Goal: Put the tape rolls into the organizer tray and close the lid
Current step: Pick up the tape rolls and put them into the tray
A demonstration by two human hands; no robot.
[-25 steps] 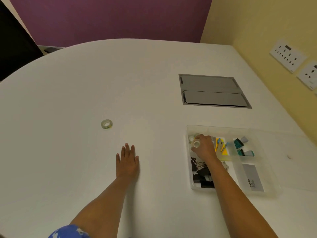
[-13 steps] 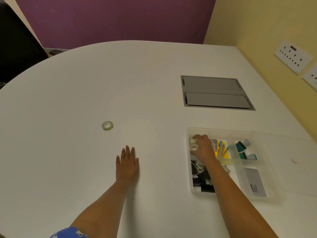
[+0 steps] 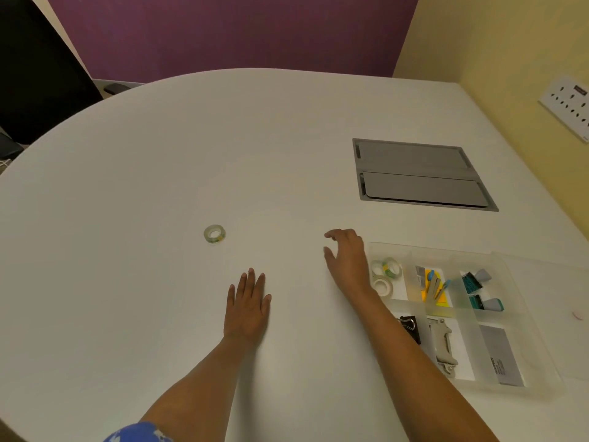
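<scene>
The white bench [image 3: 159, 186] carries one loose tape roll [image 3: 214, 233], lying flat and well apart from the organizer tray [image 3: 538, 352] at the right. The clear tray stands open; its transparent lid [image 3: 561, 282] lies folded out flat on the bench along the tray's right side.

In the tray's far left compartment lie two more tape rolls [image 3: 386, 275], one touching the other. Neighbouring compartments hold coloured sticky flags [image 3: 434, 287], teal binder clips [image 3: 478, 290], a black binder clip [image 3: 409, 325], a grey stapler-like tool [image 3: 443, 349] and a grey card [image 3: 500, 355].

The left hand [image 3: 248, 306] rests palm down on the bench, fingers extended, grip released, holding nothing. The right hand [image 3: 347, 258] hangs above the bench just left of the tray's rim, fingers loosely curled and spread, grip released and empty; its forearm crosses the tray's near left corner.

A grey recessed hatch [image 3: 420, 173] sits in the bench beyond the tray. A socket plate [image 3: 570, 105] is fixed to the yellow wall.
</scene>
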